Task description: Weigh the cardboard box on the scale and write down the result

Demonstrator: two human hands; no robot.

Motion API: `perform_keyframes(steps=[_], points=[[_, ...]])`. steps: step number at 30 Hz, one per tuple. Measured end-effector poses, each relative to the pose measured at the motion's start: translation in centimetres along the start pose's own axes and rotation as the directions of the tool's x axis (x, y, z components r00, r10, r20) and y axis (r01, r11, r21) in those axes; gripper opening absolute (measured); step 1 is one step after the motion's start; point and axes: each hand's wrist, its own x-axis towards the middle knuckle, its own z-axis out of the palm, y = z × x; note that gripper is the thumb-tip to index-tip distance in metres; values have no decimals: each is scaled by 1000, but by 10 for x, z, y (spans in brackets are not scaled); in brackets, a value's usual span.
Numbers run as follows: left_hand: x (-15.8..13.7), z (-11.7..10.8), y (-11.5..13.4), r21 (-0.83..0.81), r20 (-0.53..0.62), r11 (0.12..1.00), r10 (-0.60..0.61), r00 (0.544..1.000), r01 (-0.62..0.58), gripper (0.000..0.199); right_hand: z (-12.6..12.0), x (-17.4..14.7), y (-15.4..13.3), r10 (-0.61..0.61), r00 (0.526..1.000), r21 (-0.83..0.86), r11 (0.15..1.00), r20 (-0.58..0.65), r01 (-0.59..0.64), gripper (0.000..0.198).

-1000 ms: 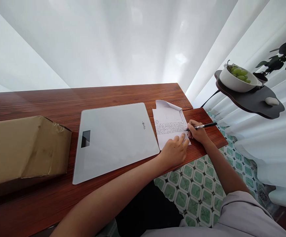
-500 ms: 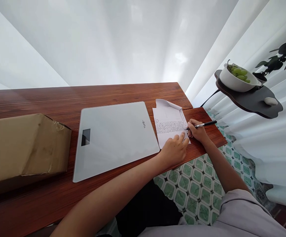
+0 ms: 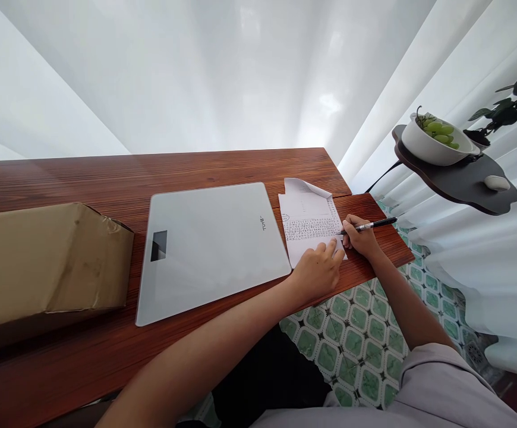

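Note:
My right hand [image 3: 360,234] is closed around a black pen [image 3: 377,224], its tip at the right end of a line of writing on the paper [image 3: 305,210]. Rows of small handwritten characters run across the sheet, and its top right corner curls over. My left hand [image 3: 319,268] lies over the lower part of the paper with its fingers stretched out, pressing it on the wooden table [image 3: 223,166]. Left of the paper lies a flat white scale [image 3: 214,252] with a small dark display.
A brown cardboard box [image 3: 53,261] sits at the table's left. To the right, a dark wavy side table [image 3: 461,181] bears a white bowl [image 3: 432,145] of green grapes, a white computer mouse [image 3: 496,183] and a dark-leaved plant [image 3: 503,110]. White curtains hang behind.
The view has shifted slightly, so everything sits a little further right. My hands, the pen and the paper keep nearly the same places relative to one another.

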Motion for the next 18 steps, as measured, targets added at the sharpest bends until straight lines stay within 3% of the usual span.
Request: perform_keyframes(steps=[18], points=[[-1, 0, -1, 4, 0, 1000, 5, 1000, -5, 33, 1, 0, 1, 0, 1000, -2, 1000, -3, 0, 27]])
